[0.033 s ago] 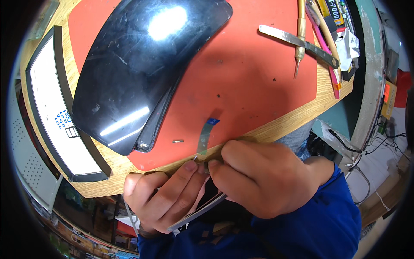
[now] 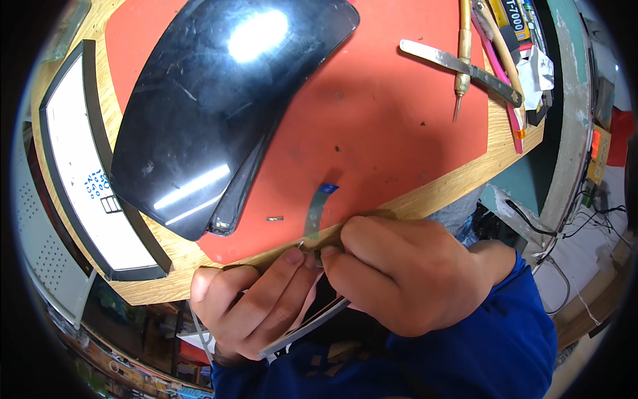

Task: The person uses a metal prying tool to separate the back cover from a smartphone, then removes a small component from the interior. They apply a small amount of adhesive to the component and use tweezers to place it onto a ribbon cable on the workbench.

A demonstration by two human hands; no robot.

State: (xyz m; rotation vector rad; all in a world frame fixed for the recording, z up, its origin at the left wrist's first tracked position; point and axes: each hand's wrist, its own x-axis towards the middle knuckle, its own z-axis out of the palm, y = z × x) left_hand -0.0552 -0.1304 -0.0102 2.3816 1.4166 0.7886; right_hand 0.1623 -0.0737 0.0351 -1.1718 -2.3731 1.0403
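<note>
Close against my body, at the table's near edge, is a thin flat dark piece with a grey rim [image 2: 307,328]. My left hand [image 2: 256,302] is closed around it, fingers bent over its far side. A tiny pale tip shows by the left fingertips. Thumb and fingers of my right hand [image 2: 409,276] pinch together at the same spot; what they hold is mostly hidden. Just beyond the fingertips lies a clear greenish strip with a blue end [image 2: 314,213], partly on the red mat [image 2: 379,126]. A small metal piece [image 2: 274,218] rests left of it.
A large glossy black panel [image 2: 219,113] lies on the mat's left, on top of another dark part. Farther left stands a black-framed white board [image 2: 86,166]. At the right are a flat-bladed knife [image 2: 432,54], a brass-coloured pen-like tool [image 2: 464,46] and a pink stick [image 2: 498,73].
</note>
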